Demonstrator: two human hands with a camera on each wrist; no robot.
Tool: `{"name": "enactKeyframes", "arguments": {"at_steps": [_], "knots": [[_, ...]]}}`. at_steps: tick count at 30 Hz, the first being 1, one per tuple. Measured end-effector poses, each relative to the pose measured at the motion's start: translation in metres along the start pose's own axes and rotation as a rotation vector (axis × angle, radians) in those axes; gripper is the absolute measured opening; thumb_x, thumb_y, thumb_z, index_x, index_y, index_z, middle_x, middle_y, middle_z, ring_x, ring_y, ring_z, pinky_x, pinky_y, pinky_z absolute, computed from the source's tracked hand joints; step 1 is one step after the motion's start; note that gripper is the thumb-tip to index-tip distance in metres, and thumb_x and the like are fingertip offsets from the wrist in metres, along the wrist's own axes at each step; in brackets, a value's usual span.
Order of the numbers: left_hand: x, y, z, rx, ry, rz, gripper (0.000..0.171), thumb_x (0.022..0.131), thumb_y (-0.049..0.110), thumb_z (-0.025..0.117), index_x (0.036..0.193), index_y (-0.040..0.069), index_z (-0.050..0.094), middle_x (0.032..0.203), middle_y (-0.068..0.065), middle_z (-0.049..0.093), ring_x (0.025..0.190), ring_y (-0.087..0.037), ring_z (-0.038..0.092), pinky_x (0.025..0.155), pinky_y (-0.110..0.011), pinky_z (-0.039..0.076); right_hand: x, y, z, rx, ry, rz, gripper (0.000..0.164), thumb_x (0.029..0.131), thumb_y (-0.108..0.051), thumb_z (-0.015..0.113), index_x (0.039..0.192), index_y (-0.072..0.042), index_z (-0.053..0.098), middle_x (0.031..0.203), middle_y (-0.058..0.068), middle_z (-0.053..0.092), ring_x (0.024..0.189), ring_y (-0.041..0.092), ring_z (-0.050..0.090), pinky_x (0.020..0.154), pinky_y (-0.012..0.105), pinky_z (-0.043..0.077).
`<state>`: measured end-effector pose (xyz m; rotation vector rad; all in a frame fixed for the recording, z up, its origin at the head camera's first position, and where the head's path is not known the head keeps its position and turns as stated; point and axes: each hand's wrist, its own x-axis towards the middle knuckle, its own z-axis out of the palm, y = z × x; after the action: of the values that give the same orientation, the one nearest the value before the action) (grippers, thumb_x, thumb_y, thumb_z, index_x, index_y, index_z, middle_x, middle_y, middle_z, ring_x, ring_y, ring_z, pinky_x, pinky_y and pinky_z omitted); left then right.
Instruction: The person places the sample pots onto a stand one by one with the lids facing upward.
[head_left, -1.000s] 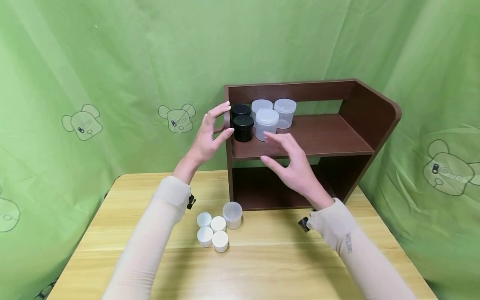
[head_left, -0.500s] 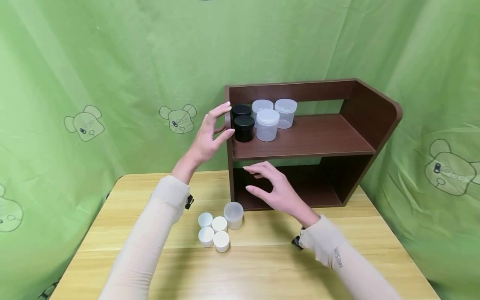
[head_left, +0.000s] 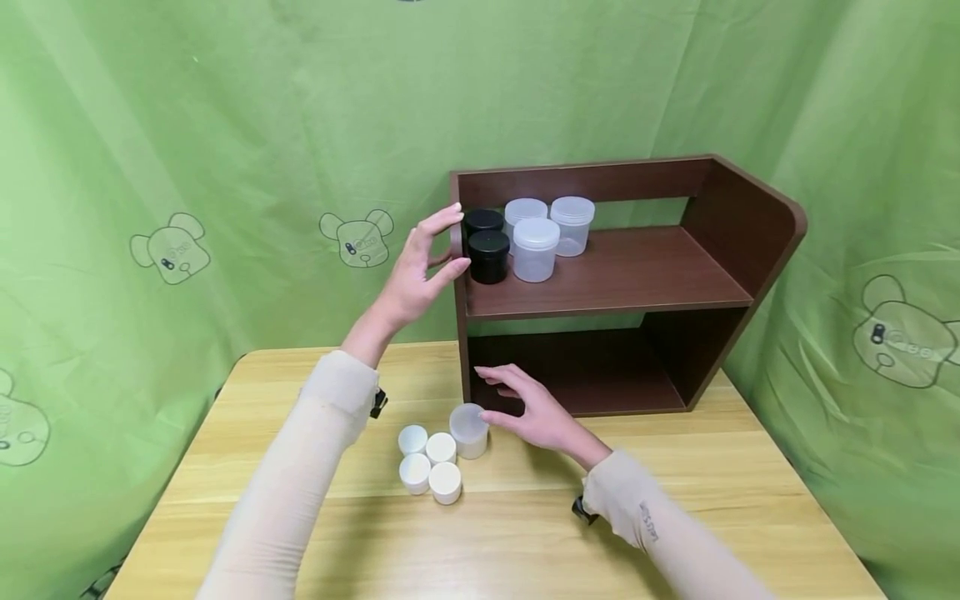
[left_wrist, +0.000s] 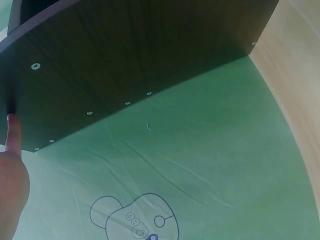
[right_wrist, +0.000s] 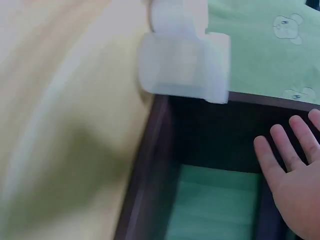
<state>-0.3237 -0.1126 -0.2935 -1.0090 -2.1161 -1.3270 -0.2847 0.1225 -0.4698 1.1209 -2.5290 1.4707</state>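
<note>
My left hand [head_left: 412, 275] grips the left side panel of the brown shelf [head_left: 600, 310], its thumb at the front edge beside a black jar [head_left: 489, 260]. In the left wrist view one finger [left_wrist: 14, 132] touches the panel's outer face. Low in front of the shelf, my right hand [head_left: 536, 412] holds nothing, thumb and fingers spread apart. Its thumb tip overlaps the rim of a translucent lidded jar [head_left: 469, 437] on the table. In the right wrist view that jar [right_wrist: 175, 65] lies beyond the extended fingers [right_wrist: 285, 145].
Several small white jars [head_left: 415, 473] cluster left of the translucent one on the wooden table [head_left: 540, 533]. The upper shelf bears a second black jar [head_left: 483, 220] and three translucent jars [head_left: 536, 250] at its left end. A green curtain [head_left: 262, 125] hangs behind.
My right hand has come down and leftward from the jars on the upper shelf to the translucent jar on the table. The left hand has stayed on the shelf panel.
</note>
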Motion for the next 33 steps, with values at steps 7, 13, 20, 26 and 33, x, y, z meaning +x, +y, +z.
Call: {"name": "enactKeyframes", "arguments": {"at_steps": [7, 13, 20, 26, 33], "knots": [[0.001, 0.000, 0.000, -0.003, 0.001, -0.002, 0.056, 0.100, 0.008, 0.062, 0.150, 0.006, 0.039, 0.167, -0.017, 0.030, 0.153, -0.032, 0.030, 0.111, -0.060, 0.049, -0.005, 0.013, 0.021, 0.107, -0.009, 0.160, 0.075, 0.094, -0.020, 0.077, 0.158, -0.011, 0.039, 0.154, 0.017, 0.045, 0.141, 0.041, 0.047, 0.114, 0.056, 0.048], [0.002, -0.001, 0.000, -0.003, 0.003, 0.002, 0.056, 0.100, 0.009, 0.062, 0.150, 0.006, 0.039, 0.167, -0.016, 0.030, 0.153, -0.030, 0.030, 0.111, -0.058, 0.049, -0.006, 0.030, 0.033, 0.300, -0.051, 0.271, 0.083, 0.094, -0.010, 0.076, 0.161, -0.006, 0.028, 0.162, 0.025, 0.034, 0.146, 0.048, 0.039, 0.118, 0.059, 0.042], [0.002, -0.002, 0.001, -0.013, 0.011, 0.009, 0.055, 0.099, 0.006, 0.061, 0.149, 0.004, 0.039, 0.167, -0.018, 0.031, 0.152, -0.030, 0.030, 0.111, -0.058, 0.050, -0.006, 0.047, 0.043, 0.437, -0.078, 0.335, 0.091, 0.087, -0.008, 0.083, 0.160, -0.005, 0.028, 0.161, 0.024, 0.036, 0.146, 0.043, 0.040, 0.122, 0.053, 0.040], [0.002, -0.002, 0.003, -0.029, 0.016, 0.015, 0.056, 0.098, 0.005, 0.062, 0.149, 0.003, 0.039, 0.166, -0.019, 0.031, 0.152, -0.031, 0.030, 0.110, -0.060, 0.050, -0.007, 0.051, 0.049, 0.476, -0.057, 0.367, 0.090, 0.083, -0.004, 0.086, 0.156, -0.003, 0.034, 0.154, 0.025, 0.041, 0.140, 0.042, 0.048, 0.118, 0.047, 0.046], [0.000, -0.002, 0.002, -0.021, 0.016, -0.008, 0.055, 0.099, 0.007, 0.061, 0.150, 0.007, 0.040, 0.167, -0.014, 0.032, 0.153, -0.027, 0.030, 0.112, -0.056, 0.049, -0.007, 0.055, 0.057, 0.473, -0.039, 0.377, 0.082, 0.081, -0.002, 0.087, 0.149, -0.003, 0.041, 0.146, 0.025, 0.048, 0.128, 0.035, 0.059, 0.110, 0.042, 0.053]]}}
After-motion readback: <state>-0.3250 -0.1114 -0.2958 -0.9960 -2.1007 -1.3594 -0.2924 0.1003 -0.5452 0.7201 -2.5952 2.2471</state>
